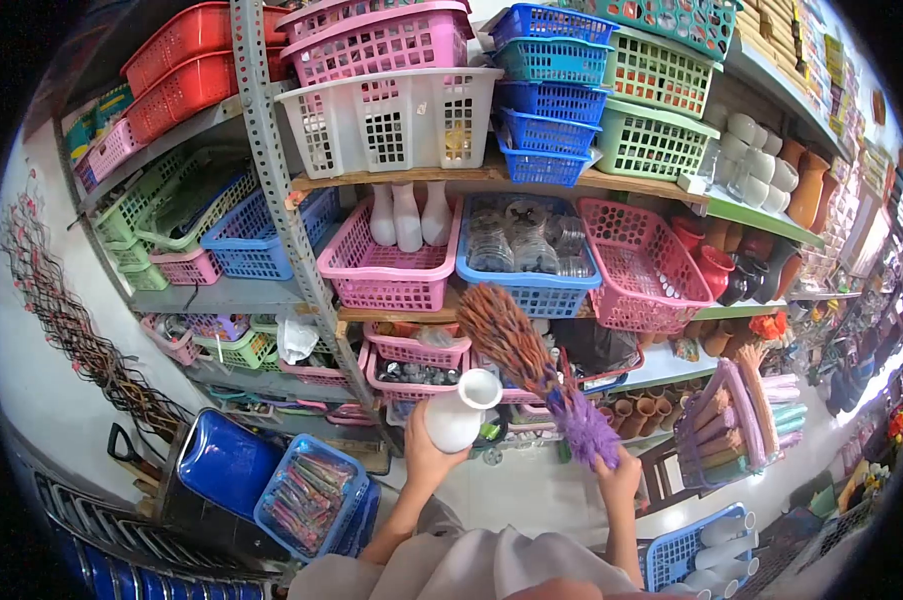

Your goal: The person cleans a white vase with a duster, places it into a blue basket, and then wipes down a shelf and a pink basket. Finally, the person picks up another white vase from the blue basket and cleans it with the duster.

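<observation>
My left hand (426, 455) grips a small white vase (458, 412) by its body, mouth tilted up to the right. My right hand (619, 478) holds a feather duster (531, 370) by its purple fluffy base, the brown and orange feather head reaching up and left, just above the vase's mouth. Both are raised in front of shelves of plastic baskets.
A pink basket (386, 280) with white vases, a blue basket (531, 290) with clear jars and another pink basket (651, 275) sit on the shelf ahead. Stacked baskets fill the upper shelf. A blue bin (306, 497) of packets and a blue basket (686, 550) stand on the floor.
</observation>
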{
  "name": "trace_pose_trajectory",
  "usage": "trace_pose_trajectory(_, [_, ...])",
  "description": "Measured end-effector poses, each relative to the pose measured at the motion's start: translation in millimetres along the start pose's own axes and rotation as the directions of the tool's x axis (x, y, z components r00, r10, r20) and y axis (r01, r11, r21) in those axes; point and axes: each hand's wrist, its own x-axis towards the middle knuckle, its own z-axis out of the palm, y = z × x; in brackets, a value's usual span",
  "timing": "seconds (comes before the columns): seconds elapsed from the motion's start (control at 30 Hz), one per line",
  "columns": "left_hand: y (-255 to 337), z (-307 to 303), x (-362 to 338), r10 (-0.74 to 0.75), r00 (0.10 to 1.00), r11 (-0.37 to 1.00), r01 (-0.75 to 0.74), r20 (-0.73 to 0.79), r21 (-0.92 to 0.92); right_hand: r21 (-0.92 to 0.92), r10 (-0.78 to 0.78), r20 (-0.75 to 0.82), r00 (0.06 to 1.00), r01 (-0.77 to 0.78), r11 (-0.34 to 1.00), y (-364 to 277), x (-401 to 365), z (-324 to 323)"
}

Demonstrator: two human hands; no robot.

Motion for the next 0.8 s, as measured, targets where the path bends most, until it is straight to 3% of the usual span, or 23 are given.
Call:
trace_pose_trajectory(0.13, [0,0,5,-0.015,1.000,0.996,0.015,-0.003,-0.089,0.153,-0.141,0.061,0.988,0.131,0.979,7,-6,2])
trace_pose_trajectory(0.2, [0,2,7,-0.014,1.000,0.995,0.016,0.014,-0.096,-0.078,-0.038,-0.008,0.999,0.037,0.996,-2,-5,1])
trace_pose_trajectory(0.23, [0,4,8,-0.024,1.000,0.994,0.024,-0.001,-0.105,-0.025,0.062,-0.077,0.995,-0.064,0.998,-17,-3,-3])
trace_pose_trajectory(0.27, [-1,6,10,-0.033,0.999,0.993,0.030,-0.022,-0.116,-0.026,0.064,-0.087,0.994,-0.067,0.997,-13,-1,-3])
trace_pose_trajectory(0.33, [-1,7,16,-0.039,0.999,0.992,0.039,0.001,-0.122,0.193,0.093,-0.014,0.996,-0.088,0.977,-2,0,-2])
trace_pose_trajectory(0.4, [-1,10,23,-0.002,1.000,0.998,0.003,0.007,-0.061,0.142,0.021,0.016,1.000,-0.023,0.990,-1,-3,-1])
trace_pose_trajectory(0.47, [-1,13,29,0.030,0.999,0.999,-0.029,0.022,-0.036,-0.121,-0.037,0.002,0.999,0.037,0.992,-5,-3,4])
trace_pose_trajectory(0.5, [-1,15,32,0.015,0.999,0.999,-0.014,0.033,-0.049,-0.123,-0.030,-0.008,1.000,0.028,0.992,-6,1,5])
trace_pose_trajectory(0.6, [-8,21,45,0.023,0.998,0.996,-0.018,0.056,-0.093,0.026,0.216,-0.214,0.953,-0.216,0.976,-18,28,10])
trace_pose_trajectory(0.77, [-27,29,68,0.061,0.989,0.991,-0.044,0.135,-0.126,-0.010,0.072,-0.331,0.941,-0.079,0.997,-58,97,17])
trace_pose_trajectory(0.8, [-29,29,74,0.069,0.986,0.990,-0.050,0.149,-0.128,-0.070,-0.047,-0.363,0.930,0.023,0.997,-53,117,26])
